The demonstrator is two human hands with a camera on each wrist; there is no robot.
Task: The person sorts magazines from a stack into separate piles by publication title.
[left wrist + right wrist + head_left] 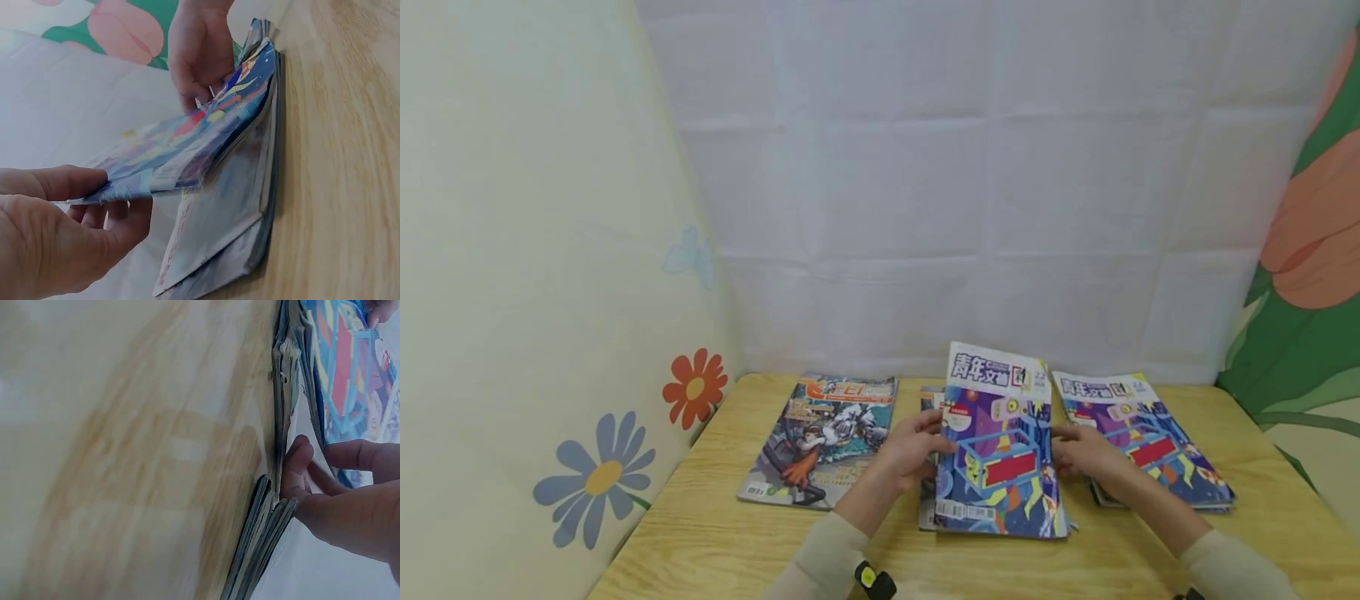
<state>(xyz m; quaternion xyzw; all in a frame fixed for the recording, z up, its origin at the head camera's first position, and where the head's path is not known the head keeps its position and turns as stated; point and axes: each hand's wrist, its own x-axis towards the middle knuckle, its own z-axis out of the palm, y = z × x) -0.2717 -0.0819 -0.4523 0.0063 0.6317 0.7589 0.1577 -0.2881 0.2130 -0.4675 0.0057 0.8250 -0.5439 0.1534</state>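
Observation:
A purple and blue magazine (1000, 500) is raised off a pile in the middle of the table, its left side lifted higher in the left wrist view. My left hand (910, 454) pinches its left edge, thumb on the cover and fingers beneath. At the opposite edge, my right hand (350, 494) holds it between a digit on the cover and fingers curled below. Under it lies another magazine (927, 517), mostly hidden, with more stacked pages (219, 219) showing in the left wrist view.
To the right lies a stack of magazines (1195, 475) with the same purple cover on top. A grey magazine with cartoon figures (827, 442) lies to the left. The wooden table (737, 550) meets a white cloth backdrop (880, 208) behind.

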